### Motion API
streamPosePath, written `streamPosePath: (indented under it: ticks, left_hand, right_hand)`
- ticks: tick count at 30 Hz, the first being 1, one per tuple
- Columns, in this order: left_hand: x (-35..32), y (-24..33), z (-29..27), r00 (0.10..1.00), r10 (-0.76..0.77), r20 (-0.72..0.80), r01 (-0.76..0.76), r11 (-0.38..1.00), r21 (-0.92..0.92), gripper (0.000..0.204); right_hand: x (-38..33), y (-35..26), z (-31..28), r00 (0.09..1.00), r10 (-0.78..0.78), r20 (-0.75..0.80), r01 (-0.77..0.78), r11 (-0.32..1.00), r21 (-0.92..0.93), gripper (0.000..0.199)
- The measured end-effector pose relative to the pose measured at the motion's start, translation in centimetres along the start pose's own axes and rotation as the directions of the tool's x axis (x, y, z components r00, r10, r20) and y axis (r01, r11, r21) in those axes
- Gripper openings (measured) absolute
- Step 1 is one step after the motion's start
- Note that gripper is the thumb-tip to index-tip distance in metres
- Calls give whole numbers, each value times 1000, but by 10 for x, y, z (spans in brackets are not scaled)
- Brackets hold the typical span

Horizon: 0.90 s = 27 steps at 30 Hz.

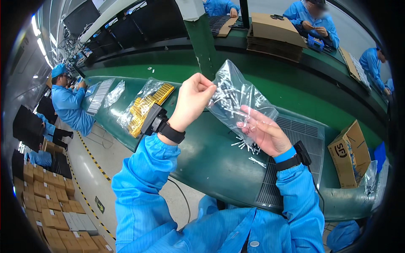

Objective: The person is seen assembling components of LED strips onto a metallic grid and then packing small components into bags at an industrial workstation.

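Overhead, one clear plastic bag point(236, 99) of small white pins is held up above the green bench point(211, 164). Its top edge is pinched by the left hand point(192, 101); its underside is cradled by the half-open right hand point(263, 133). Loose pins point(249, 152), too many to count, lie just below.

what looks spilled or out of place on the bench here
A few small white parts lie loose on the green bench, below the clear bag both hands hold up; the rest are inside it.
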<state>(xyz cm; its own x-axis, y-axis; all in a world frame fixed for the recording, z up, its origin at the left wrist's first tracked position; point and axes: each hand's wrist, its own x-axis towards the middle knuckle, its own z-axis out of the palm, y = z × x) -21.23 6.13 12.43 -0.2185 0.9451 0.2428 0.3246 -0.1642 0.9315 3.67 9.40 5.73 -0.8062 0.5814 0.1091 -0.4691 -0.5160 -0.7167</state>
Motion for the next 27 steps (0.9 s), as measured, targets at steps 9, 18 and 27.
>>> streamPosePath:
  ticks: [9, 18, 27]
  left_hand:
    - [-1, -3, -2, 960, -210, 184, 262, 907, -330, 12]
    - [-1, -12, 15, 998, -61, 6, 61, 989, -132, 11]
    - [-7, -2, 18, 981, -122, 150, 149, 971, -185, 11]
  right_hand:
    - [1, -2, 12, 990, -97, -100, 92, 994, -56, 60]
    - [11, 4, 13, 990, -138, -11, 137, 989, -53, 56]
    - [12, 7, 9, 990, -138, 21, 138, 990, -2, 59]
